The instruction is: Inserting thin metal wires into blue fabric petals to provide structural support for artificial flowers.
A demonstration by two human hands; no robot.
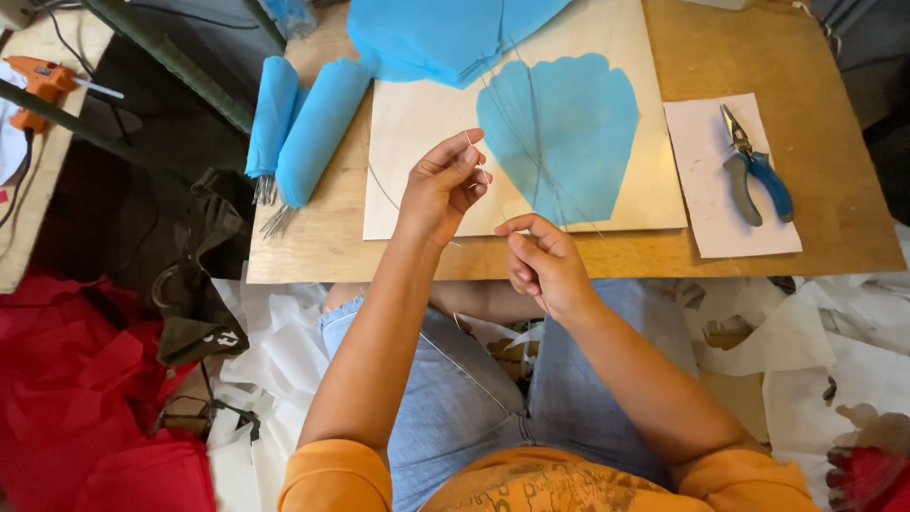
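Note:
My left hand (441,185) pinches a thin metal wire (485,180) between thumb and forefinger, just above the front edge of the wooden table (758,47). My right hand (542,261) pinches the same wire lower down, close to the table's edge. A blue petal-shaped paper cutout (564,128) lies on a pale board (417,123) right behind my hands, with more thin wires across it. The wire is fine and hard to follow along its length.
Two rolls of blue paper (303,118) lie at the table's left. A stack of blue paper (436,38) sits at the back. Blue-handled pliers (754,171) rest on a white sheet (706,218) at the right. An orange glue gun (38,81) lies far left. Red fabric (76,398) and white paper cover the floor.

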